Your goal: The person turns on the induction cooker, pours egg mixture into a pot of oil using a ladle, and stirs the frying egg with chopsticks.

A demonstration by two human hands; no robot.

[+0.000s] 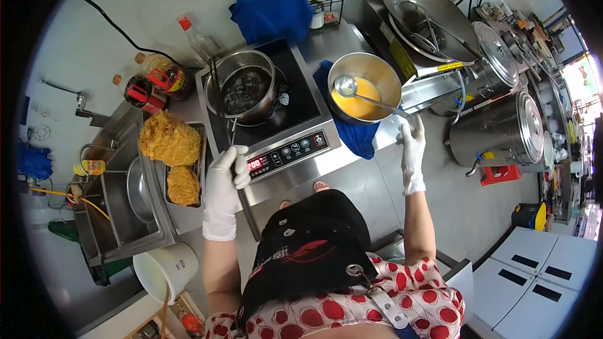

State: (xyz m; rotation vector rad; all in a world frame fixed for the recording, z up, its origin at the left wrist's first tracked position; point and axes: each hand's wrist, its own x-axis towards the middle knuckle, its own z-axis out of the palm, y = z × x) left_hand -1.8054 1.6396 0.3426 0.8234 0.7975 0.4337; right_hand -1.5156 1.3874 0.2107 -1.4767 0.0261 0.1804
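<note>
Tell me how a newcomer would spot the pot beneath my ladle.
Find the black-topped cooker with the red display. Just right of it, a metal pot stands on a blue cloth. Unlike the pan on the cooker, with dark contents, it holds yellow liquid.

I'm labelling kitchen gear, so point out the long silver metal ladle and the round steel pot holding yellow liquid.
Long silver metal ladle [345, 86]: head view, on its bowl.
Round steel pot holding yellow liquid [377, 71]: head view, on its inner wall.
</note>
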